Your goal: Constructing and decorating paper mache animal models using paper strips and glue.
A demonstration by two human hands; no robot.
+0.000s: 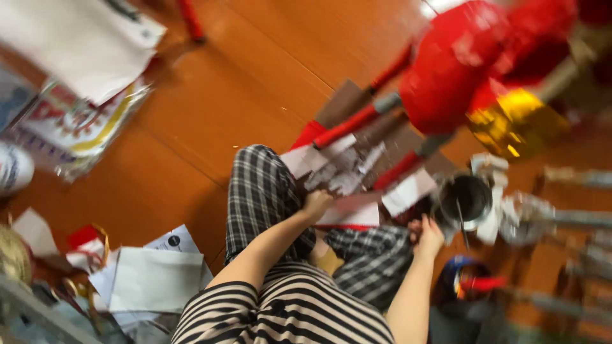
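While the view is motion-blurred, the main item reads clearly enough: a flat sheet of paper [354, 215], pale with a red strip along its near edge, lying roughly level across the person's lap at scene centre, just right of the raised knee in black-and-white checked trousers [261, 191].

Left hand [317, 204]: forearm runs up from the striped top [287, 312] toward the far right, wrist straight, fingers curled closed on the left edge of the sheet. Grip looks like a pinch, thumb side up.

Right hand [428, 234]: forearm rises nearly vertical from the near edge, hand bent at the knuckles just right of the sheet. Blur hides the fingers; cannot tell whether they are spread, closed, or touching the sheet.

Surroundings: torn paper scraps [338, 169] and red-handled sticks [347, 127] lie on brown cardboard [344, 102] just beyond the sheet. A round metal tin [464, 200] stands right of the right hand. Red and gold foil shapes [484, 70] fill the far right. White sheets [156, 277] lie on the orange wood floor [210, 95] near left.
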